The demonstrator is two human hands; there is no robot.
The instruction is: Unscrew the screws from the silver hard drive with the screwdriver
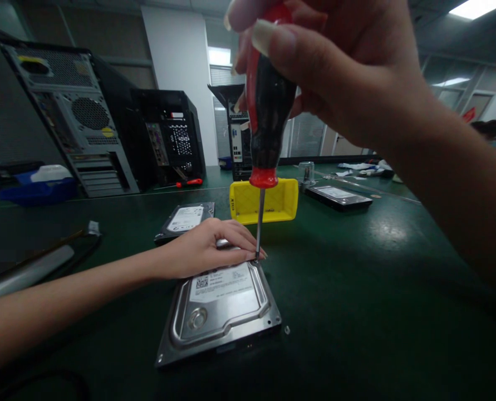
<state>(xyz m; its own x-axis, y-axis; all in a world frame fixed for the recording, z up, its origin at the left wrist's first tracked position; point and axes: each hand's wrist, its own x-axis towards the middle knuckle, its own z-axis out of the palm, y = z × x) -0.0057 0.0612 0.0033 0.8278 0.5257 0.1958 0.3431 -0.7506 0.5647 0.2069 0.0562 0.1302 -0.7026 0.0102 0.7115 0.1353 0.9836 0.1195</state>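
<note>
Nearest hard drive [226, 312] on the table [356, 312] before the tray [283, 203], computer cases [89, 114] behind at left.

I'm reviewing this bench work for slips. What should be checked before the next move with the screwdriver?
1. Screwdriver gripped in the right hand: ok.
2. Left hand on the nearest hard drive: ok.
3. Screwdriver tip at the drive's right edge: ok.
4. Tip seated in a screw: cannot tell, too small.
5. Left fingers clear of the tip: not ok, right beside it.
6. Bench beside drive free of bits: not ok, small pale piece there.
</note>
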